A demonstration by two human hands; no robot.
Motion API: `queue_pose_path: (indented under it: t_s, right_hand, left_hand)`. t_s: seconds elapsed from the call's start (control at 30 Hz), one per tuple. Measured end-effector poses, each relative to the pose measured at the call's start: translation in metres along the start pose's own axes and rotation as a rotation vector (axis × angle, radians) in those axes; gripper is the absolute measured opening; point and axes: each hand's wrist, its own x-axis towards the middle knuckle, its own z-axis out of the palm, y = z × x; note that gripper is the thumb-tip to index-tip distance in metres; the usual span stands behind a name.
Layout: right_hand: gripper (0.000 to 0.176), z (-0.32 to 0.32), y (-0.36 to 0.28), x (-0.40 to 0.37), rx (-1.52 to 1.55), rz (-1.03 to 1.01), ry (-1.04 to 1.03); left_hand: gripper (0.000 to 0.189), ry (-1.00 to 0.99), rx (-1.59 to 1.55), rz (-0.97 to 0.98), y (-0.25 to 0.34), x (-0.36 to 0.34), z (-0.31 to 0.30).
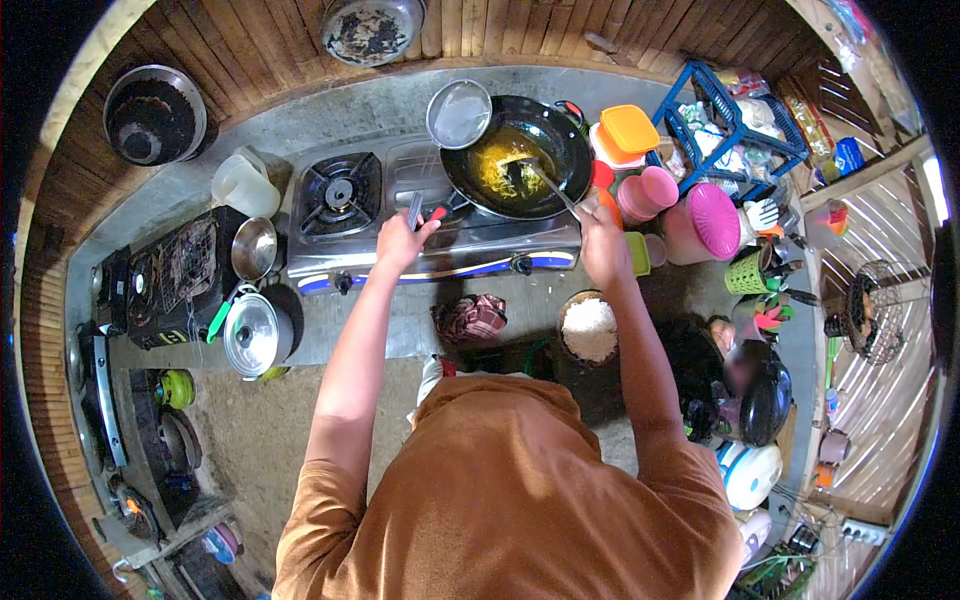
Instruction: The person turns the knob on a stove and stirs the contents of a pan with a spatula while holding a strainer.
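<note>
Beyond brown-shirted shoulders (510, 480), the right hand (605, 245) has its grip closed on a spatula (548, 188) whose long shaft slants toward 10 o'clock into the wok (515, 150) on the stove (470, 252), while the left hand (405, 240), at the wok's 8 o'clock, clasps its handle (441, 211).

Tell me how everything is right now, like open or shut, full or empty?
Wok: on the stove, yellow food inside.
Left burner: bare, no flame seen.
Left hand: shut on the wok handle.
Right hand: shut on the spatula, tip in the wok.
Silver pot: lid on.
Orange-lidded box: shut.
Rice bowl: uncovered, full.
</note>
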Motion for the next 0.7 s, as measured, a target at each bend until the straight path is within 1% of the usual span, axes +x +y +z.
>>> queue_pose_path:
  t_s: [0.03, 0.1, 0.13, 0.17, 0.23, 0.27, 0.4, 0.47, 0.5, 0.57, 0.6, 0.63, 0.67, 0.7]
  right_hand:
    - [0.035, 0.001, 0.004, 0.005, 0.000, -0.001, 0.001]
    - [0.037, -0.001, 0.013, 0.013, 0.107, 0.071, 0.048]
    - [0.032, -0.007, 0.016, 0.019, 0.118, 0.082, 0.042]
    - [0.032, -0.003, 0.026, 0.022, 0.116, 0.082, 0.043]
    - [0.023, 0.005, 0.044, 0.025, -0.069, 0.029, 0.117]
    - [0.023, 0.003, 0.050, 0.025, -0.054, 0.050, 0.092]
    - [0.025, 0.010, 0.070, 0.020, -0.098, 0.028, 0.087]
    - [0.023, 0.012, 0.071, 0.015, -0.108, 0.136, -0.041]
    - [0.023, 0.011, 0.069, 0.014, -0.107, 0.133, -0.042]
    - [0.024, 0.010, 0.064, 0.012, 0.039, 0.158, -0.214]
    - [0.024, 0.014, 0.064, 0.012, 0.040, 0.154, -0.209]
    - [0.024, 0.022, 0.067, 0.010, 0.179, 0.111, -0.205]
    - [0.025, 0.028, 0.071, 0.009, 0.318, 0.069, -0.201]
    - [0.025, 0.029, 0.072, 0.010, 0.317, 0.067, -0.199]
  left_hand:
    - [0.046, -0.002, -0.001, -0.009, 0.000, 0.000, 0.000]
    - [0.046, 0.004, -0.006, 0.004, -0.001, 0.000, -0.001]
    - [0.046, 0.006, -0.012, 0.020, -0.001, 0.000, -0.001]
    - [0.046, 0.006, -0.013, 0.021, 0.000, 0.000, 0.000]
    - [0.046, 0.017, 0.011, 0.009, -0.003, 0.001, 0.002]
    - [0.046, 0.019, 0.010, 0.010, -0.003, 0.001, 0.002]
    - [0.046, 0.025, 0.029, 0.033, -0.002, 0.001, 0.001]
    - [0.046, 0.030, 0.051, 0.047, -0.002, 0.002, 0.001]
    - [0.046, 0.020, 0.024, 0.033, -0.002, 0.001, 0.001]
    - [0.046, 0.014, -0.002, 0.017, -0.001, 0.000, 0.000]
    - [0.046, 0.026, 0.018, 0.033, -0.001, 0.000, -0.001]
    - [0.046, 0.036, 0.038, 0.049, 0.002, -0.002, -0.002]
    - [0.047, 0.018, 0.014, 0.020, 0.005, -0.003, -0.005]
    - [0.047, 0.020, 0.014, 0.021, 0.006, -0.002, -0.005]
